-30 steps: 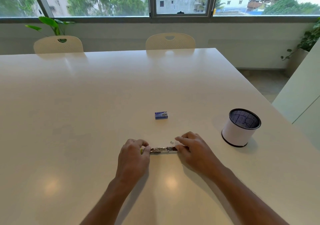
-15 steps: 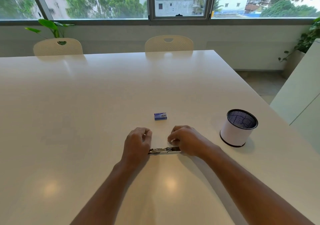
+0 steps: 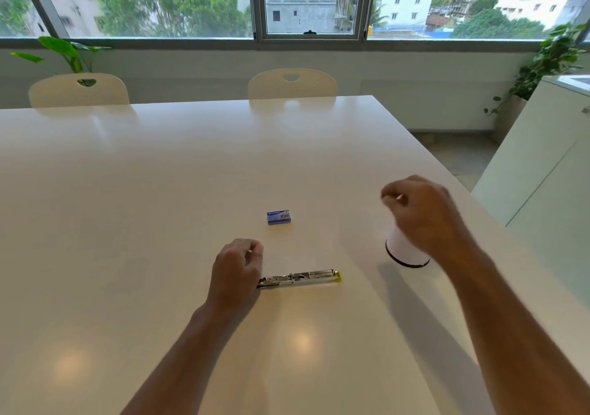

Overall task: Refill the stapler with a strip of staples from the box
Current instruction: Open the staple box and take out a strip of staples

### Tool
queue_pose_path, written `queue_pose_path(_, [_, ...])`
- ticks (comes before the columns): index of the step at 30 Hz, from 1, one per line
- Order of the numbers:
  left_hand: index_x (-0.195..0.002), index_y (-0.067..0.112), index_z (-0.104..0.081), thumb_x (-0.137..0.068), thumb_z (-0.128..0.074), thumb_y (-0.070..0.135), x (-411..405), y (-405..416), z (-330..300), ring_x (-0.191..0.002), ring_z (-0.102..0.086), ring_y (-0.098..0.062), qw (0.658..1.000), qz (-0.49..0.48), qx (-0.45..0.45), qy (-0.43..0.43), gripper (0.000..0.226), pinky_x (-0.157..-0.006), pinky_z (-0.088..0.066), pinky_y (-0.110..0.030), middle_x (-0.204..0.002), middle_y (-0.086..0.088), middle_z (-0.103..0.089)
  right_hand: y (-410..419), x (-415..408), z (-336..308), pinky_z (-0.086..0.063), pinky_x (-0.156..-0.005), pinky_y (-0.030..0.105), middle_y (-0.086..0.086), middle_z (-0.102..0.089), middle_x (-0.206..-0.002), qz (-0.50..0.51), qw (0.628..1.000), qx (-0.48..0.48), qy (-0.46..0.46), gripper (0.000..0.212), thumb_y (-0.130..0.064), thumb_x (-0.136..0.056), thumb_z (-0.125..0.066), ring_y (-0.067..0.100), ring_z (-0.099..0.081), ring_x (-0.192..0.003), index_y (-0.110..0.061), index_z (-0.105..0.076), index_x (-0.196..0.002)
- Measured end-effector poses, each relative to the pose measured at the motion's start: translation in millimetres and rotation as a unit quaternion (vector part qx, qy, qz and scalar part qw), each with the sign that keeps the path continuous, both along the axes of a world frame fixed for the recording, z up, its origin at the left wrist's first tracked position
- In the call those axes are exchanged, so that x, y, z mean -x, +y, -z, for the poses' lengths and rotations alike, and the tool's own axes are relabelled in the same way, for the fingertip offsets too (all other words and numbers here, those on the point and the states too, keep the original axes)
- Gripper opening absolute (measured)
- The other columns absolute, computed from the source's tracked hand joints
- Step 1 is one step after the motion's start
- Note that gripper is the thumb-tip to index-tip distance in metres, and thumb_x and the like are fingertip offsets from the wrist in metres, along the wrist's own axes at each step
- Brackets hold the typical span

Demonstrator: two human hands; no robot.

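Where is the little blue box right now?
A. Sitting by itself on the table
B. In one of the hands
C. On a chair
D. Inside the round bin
A. The little blue box sits alone on the white table, past the stapler; the left hand is down by the stapler and the right hand is up over the round bin, neither touching it.
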State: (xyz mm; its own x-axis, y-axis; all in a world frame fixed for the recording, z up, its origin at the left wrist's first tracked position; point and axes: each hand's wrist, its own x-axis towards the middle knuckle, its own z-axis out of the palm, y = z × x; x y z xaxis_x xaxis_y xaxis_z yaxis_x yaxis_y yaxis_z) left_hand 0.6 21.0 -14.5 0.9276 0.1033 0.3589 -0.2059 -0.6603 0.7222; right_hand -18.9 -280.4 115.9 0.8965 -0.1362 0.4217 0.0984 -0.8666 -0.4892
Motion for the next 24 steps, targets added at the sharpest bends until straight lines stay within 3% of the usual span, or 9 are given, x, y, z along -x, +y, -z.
queue_pose_path(3, [-0.087,0.004,-0.077,-0.094,-0.069,-0.001,-0.4,-0.5,-0.1,-0.083,-0.065,-0.031,1.000,-0.001,-0.002,-0.004,0.012,-0.075,-0.044,-0.033,-0.086,-0.012,-0.076,-30.9,-2.2,-4.4,-0.041,-0.077,0.029,0.008,-0.071,-0.096,0.076,0.994,0.051,0.054,0.016,-0.012,-0.088,-0.065,0.025,-0.058,-0.082,-0.019,-0.079,-0.090])
queue_pose_path(7, [-0.088,0.002,-0.078,-0.094,-0.069,-0.001,-0.5,-0.6,-0.4,-0.084,-0.066,-0.034,1.000,-0.001,-0.006,-0.012,0.011,-0.076,-0.047,-0.036,-0.087,-0.015,-0.077,-43.5,-4.7,5.1,-0.045,-0.079,0.032,0.011,-0.073,-0.103,0.102,0.983,0.077,0.135,0.017,-0.013,-0.088,-0.066,0.031,-0.063,-0.092,-0.019,-0.081,-0.094])
queue_pose_path(11, [-0.088,0.002,-0.078,-0.094,-0.069,-0.002,-0.4,-0.2,0.1,-0.084,-0.067,-0.035,1.000,0.002,-0.006,-0.017,0.011,-0.079,-0.051,-0.041,-0.087,-0.015,-0.077,-43.8,-6.3,8.8,-0.050,-0.081,0.034,0.012,-0.075,-0.102,0.111,0.978,0.096,0.150,0.016,-0.013,-0.088,-0.068,0.032,-0.065,-0.092,-0.019,-0.082,-0.093])
queue_pose_path(15, [-0.087,0.003,-0.078,-0.094,-0.069,-0.001,-0.9,-0.5,0.2,-0.084,-0.067,-0.034,1.000,0.000,-0.006,-0.013,0.012,-0.078,-0.050,-0.039,-0.087,-0.014,-0.077,-41.1,-6.3,4.2,-0.050,-0.085,0.036,0.013,-0.073,-0.110,0.113,0.979,0.104,0.136,0.019,-0.014,-0.091,-0.067,0.034,-0.065,-0.098,-0.017,-0.080,-0.104])
queue_pose_path(18, [-0.086,0.004,-0.077,-0.094,-0.069,-0.001,-0.5,-1.4,-1.1,-0.086,-0.066,-0.033,1.000,-0.001,-0.002,-0.008,0.012,-0.079,-0.050,-0.039,-0.088,-0.013,-0.077,-23.8,-2.2,-1.1,-0.051,-0.085,0.037,0.013,-0.071,-0.104,0.080,0.994,0.065,0.023,0.019,-0.008,-0.090,-0.066,0.033,-0.066,-0.091,-0.013,-0.079,-0.103])
queue_pose_path(20, [-0.086,0.005,-0.077,-0.094,-0.069,-0.001,-0.8,-2.0,-2.6,-0.086,-0.065,-0.032,1.000,-0.001,0.001,-0.003,0.013,-0.080,-0.049,-0.038,-0.089,-0.012,-0.077,0.3,-1.4,-2.6,-0.049,-0.082,0.030,0.008,-0.071,-0.097,0.032,0.999,0.010,-0.040,0.017,-0.007,-0.088,-0.069,0.025,-0.065,-0.081,-0.014,-0.079,-0.100])
queue_pose_path(24, [-0.090,0.002,-0.077,-0.095,-0.068,-0.002,-7.1,-3.6,-7.4,-0.090,-0.066,-0.032,1.000,0.010,0.001,0.014,0.011,-0.084,-0.048,-0.037,-0.094,-0.014,-0.077,60.0,-22.4,17.6,-0.048,-0.079,0.024,0.004,-0.070,-0.092,-0.102,0.994,-0.047,-0.008,0.016,-0.007,-0.086,-0.072,0.015,-0.062,-0.072,-0.014,-0.080,-0.098])
